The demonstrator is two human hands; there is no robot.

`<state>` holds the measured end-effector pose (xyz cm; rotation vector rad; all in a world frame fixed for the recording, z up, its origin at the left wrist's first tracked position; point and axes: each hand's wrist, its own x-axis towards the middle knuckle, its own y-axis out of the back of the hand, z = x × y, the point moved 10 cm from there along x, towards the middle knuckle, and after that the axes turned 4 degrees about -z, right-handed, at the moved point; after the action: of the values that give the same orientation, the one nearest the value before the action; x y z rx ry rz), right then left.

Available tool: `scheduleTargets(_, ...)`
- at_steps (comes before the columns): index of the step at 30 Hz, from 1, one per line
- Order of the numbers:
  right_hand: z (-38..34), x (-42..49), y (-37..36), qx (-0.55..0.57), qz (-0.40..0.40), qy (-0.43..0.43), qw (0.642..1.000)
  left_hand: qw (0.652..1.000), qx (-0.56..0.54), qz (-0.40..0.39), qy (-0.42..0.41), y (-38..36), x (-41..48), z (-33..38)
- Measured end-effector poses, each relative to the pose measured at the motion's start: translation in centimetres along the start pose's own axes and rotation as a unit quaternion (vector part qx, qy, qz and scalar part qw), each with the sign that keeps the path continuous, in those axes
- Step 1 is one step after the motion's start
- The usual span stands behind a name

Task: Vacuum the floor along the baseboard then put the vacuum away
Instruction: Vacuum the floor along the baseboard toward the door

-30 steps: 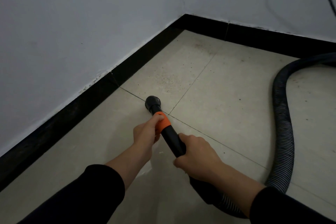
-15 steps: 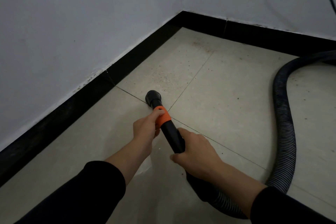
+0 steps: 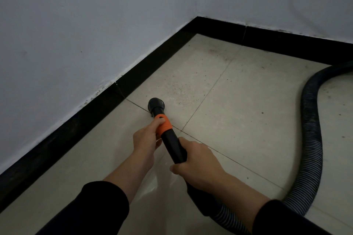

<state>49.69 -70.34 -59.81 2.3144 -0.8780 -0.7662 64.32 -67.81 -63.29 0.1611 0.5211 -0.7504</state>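
Fingers of the left hand grip the orange collar of the vacuum wand, the right hand clasps it nearer, and its nozzle, down at the floor, points far-left, near the baseboard.

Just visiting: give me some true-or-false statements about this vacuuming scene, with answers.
1. Both the left hand and right hand grip the black vacuum wand with an orange collar. True.
2. The round black nozzle touches the black baseboard. False: it is apart from it, over the beige tiled floor.
3. The ribbed black hose curves along the person's left. False: it runs on the right.
4. Dark specks dot the tile beyond the nozzle. True.
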Motion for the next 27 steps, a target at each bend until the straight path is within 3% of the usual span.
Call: scheduleTargets(27,-5.1,7.8,-1.4,0.019,0.001,0.038,0.999,0.997,-0.071,0.006,-0.022,3.8,7.5,3.2)
